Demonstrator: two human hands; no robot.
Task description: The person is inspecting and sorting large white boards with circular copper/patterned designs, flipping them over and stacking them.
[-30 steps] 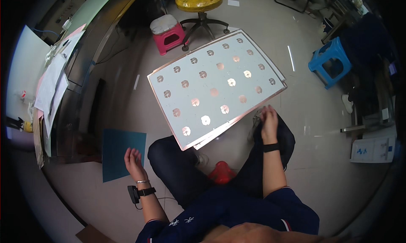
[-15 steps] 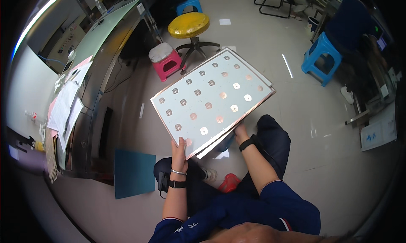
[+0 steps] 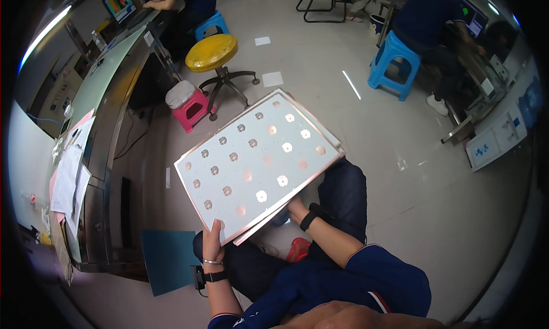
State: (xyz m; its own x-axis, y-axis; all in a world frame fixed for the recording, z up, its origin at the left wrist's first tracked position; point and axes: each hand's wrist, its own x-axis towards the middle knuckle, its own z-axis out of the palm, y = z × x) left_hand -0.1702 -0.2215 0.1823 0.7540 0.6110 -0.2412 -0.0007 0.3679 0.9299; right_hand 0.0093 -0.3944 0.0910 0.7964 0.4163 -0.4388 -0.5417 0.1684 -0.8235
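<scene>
I hold a small stack of flat rectangular panels above my lap, tilted across my view. The top one is pale grey-white with copper-coloured edges and rows of round metallic spots. Another panel's edge shows beneath it, slightly out of line. At the near left corner my left hand is closed on the stack, thumb on the top face and the other fingers mostly hidden. My right hand reaches under the near right edge and holds the stack from below; its fingers are hidden.
A long workbench with papers runs along my left. A dark teal board leans below it. Ahead stand a yellow round stool and a pink stool. People sit on blue stools farther off.
My view has turned, so the room appears shifted left and down, and a seated person at the far left shows more. Both hands keep hold of the panels, which sit lower left in view.
</scene>
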